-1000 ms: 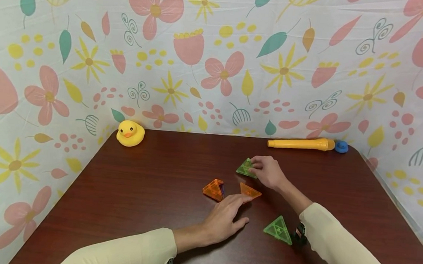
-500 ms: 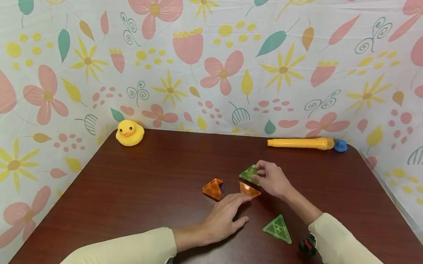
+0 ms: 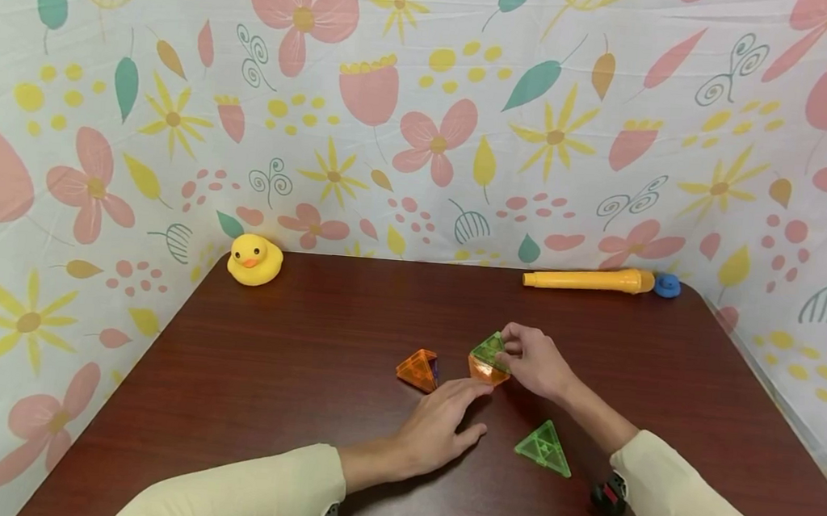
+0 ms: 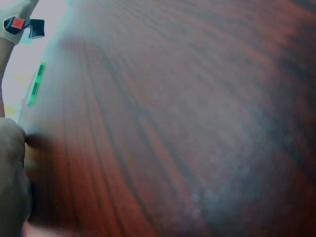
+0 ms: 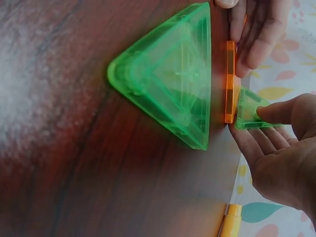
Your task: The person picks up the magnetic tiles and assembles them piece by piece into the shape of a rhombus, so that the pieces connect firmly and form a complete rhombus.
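My right hand (image 3: 538, 362) pinches a translucent green triangular magnetic tile (image 3: 488, 346) between thumb and fingers. That tile stands tilted at the far edge of an orange triangular tile (image 3: 486, 371), which lies flat; in the right wrist view the green tile (image 5: 249, 109) appears to touch the orange one (image 5: 230, 81). My left hand (image 3: 436, 428) rests palm down, fingers fairly straight, fingertips on the orange tile's near corner. Just left of it stands an orange pyramid-like piece (image 3: 417, 369) with purple showing on one side. A second green triangular tile (image 3: 544, 447) lies nearer, at the right.
A yellow rubber duck (image 3: 255, 261) sits at the table's (image 3: 290, 345) back left corner. Along the back right edge lie a yellow toy microphone (image 3: 587, 279) and a small blue duck (image 3: 667, 286). A flower-patterned cloth (image 3: 425, 113) hangs behind the table.
My right hand has brought the green tile toward me and slightly right, from behind the orange tile to its far edge. My left hand has stayed in place.
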Available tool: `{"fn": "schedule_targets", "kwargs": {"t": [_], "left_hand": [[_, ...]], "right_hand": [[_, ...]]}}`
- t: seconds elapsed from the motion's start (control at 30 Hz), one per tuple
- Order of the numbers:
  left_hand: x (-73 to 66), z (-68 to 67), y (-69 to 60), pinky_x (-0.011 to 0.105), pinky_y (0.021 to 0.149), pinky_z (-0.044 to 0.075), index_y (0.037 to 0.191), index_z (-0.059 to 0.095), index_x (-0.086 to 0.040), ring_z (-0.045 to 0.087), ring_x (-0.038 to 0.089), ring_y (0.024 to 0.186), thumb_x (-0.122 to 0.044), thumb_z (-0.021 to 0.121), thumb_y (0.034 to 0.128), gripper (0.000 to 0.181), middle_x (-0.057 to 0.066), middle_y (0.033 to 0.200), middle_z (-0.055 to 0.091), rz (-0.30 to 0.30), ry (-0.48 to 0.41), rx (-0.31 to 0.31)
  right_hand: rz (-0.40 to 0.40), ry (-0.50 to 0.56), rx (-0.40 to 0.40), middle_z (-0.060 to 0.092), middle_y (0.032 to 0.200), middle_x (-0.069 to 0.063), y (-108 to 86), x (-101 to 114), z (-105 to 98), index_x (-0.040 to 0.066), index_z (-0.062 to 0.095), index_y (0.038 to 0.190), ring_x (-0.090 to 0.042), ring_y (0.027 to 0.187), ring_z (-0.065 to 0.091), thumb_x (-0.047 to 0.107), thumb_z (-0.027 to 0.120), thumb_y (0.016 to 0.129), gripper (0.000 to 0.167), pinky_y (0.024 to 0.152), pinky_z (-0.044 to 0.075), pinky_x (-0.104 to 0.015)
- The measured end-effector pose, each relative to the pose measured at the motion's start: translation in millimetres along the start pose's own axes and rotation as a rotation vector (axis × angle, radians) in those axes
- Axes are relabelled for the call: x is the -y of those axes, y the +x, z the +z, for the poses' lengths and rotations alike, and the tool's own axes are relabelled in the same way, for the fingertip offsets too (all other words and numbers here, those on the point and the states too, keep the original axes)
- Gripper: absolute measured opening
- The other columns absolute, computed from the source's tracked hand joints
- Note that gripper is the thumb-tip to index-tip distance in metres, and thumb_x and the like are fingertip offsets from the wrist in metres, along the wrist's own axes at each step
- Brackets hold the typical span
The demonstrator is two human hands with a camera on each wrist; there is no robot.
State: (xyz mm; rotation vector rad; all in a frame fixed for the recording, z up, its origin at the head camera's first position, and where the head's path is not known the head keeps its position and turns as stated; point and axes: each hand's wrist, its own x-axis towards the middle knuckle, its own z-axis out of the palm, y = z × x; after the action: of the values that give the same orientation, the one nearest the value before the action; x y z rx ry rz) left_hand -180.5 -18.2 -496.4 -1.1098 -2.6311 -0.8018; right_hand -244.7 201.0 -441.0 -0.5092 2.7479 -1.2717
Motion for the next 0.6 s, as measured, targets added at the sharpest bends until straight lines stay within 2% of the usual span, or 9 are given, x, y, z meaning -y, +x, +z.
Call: {"fn": "schedule_targets", "kwargs": {"t": [0.17,0.33,0.4,0.47,0.53,0.6], "left_hand": [[-0.3,-0.7,-0.2,0.036,0.111,0.049,0.148,0.059,-0.010,0.052,0.018,0.142,-0.024,0.076,0.1012,0.052,0.003,0.153,0.058,0.002,-0.006,0.006],[-0.6,-0.2,-0.4,0.036,0.112,0.049,0.147,0.060,-0.009,0.052,0.019,0.142,-0.023,0.077,0.1005,0.052,0.005,0.153,0.058,0.013,-0.010,-0.005],[-0.6,0.0,-0.3,0.036,0.112,0.049,0.147,0.061,-0.009,0.053,0.019,0.142,-0.023,0.078,0.1003,0.052,0.005,0.152,0.059,0.017,-0.007,-0.010],[-0.6,0.1,-0.1,0.036,0.112,0.049,0.147,0.061,-0.009,0.053,0.019,0.142,-0.023,0.078,0.1002,0.051,0.005,0.152,0.059,0.018,-0.005,-0.014],[-1.0,0.0,0.2,0.036,0.111,0.049,0.147,0.061,-0.010,0.053,0.019,0.142,-0.024,0.078,0.1001,0.051,0.005,0.152,0.059,0.018,-0.004,-0.014],[-1.3,-0.1,0.4,0.036,0.111,0.049,0.147,0.061,-0.010,0.053,0.019,0.142,-0.024,0.078,0.1001,0.051,0.005,0.152,0.059,0.018,-0.003,-0.012]], "right_hand": [[-0.009,-0.002,-0.010,0.042,0.067,0.002,-1.9,0.2,1.5,-0.003,0.061,0.107,-0.011,0.057,0.032,-0.003,0.067,0.101,0.009,0.053,0.031,-0.026],[-0.015,-0.014,-0.013,0.062,0.078,-0.006,-3.0,0.1,2.6,-0.003,0.062,0.108,-0.016,0.065,0.051,-0.002,0.068,0.100,0.010,0.057,0.041,-0.029],[-0.013,-0.030,-0.016,0.072,0.092,-0.013,-3.2,-0.3,3.0,-0.003,0.064,0.111,-0.024,0.078,0.067,-0.001,0.069,0.101,0.012,0.064,0.053,-0.033],[-0.004,-0.039,-0.014,0.074,0.106,-0.021,-3.8,-0.5,3.5,-0.005,0.066,0.117,-0.034,0.096,0.074,0.001,0.069,0.101,0.017,0.077,0.062,-0.044],[0.002,-0.042,-0.009,0.073,0.119,-0.027,-4.8,-0.7,3.8,-0.006,0.067,0.124,-0.043,0.112,0.071,0.002,0.068,0.102,0.023,0.089,0.061,-0.054],[0.002,-0.042,-0.003,0.071,0.125,-0.030,-5.9,-1.2,3.9,-0.008,0.067,0.129,-0.046,0.118,0.068,0.003,0.067,0.103,0.028,0.094,0.058,-0.058]]}}
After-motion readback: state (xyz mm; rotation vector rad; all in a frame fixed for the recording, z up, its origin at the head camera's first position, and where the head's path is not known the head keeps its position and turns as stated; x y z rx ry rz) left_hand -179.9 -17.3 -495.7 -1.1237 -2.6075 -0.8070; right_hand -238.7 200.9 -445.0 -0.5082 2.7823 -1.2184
